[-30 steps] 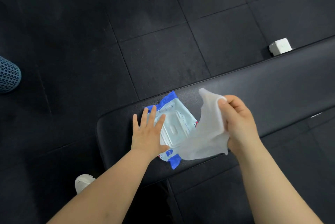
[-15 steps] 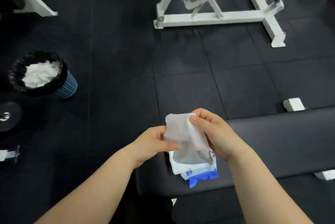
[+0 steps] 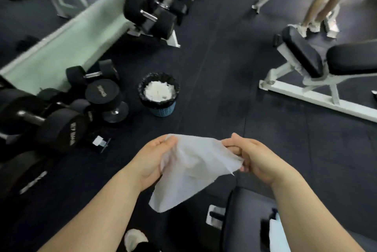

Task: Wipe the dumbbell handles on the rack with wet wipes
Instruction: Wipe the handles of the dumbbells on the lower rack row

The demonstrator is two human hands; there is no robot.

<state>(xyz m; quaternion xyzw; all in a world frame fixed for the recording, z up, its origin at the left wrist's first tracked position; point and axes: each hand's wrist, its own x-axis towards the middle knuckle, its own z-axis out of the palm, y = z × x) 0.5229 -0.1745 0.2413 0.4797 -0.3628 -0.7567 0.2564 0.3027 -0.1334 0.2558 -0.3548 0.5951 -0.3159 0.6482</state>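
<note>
The left hand [image 3: 150, 163] and the right hand [image 3: 258, 159] each pinch one edge of a wet wipe [image 3: 193, 168], which is stretched between them on the near side of the waste basket [image 3: 161, 111]. The racked dumbbells [image 3: 163, 24] stand beyond the basket, slightly to its left. They are blurred, and their handles seem to be metal.

The wet wipe [image 3: 193, 172] is showing as thin, soft, matt white fabric. The dumbbells [image 3: 163, 24] are showing matt black rubbery heads and shiny metal handles [image 3: 150, 15], while the floor [image 3: 224, 88] is looking matt and finely grained.
</note>
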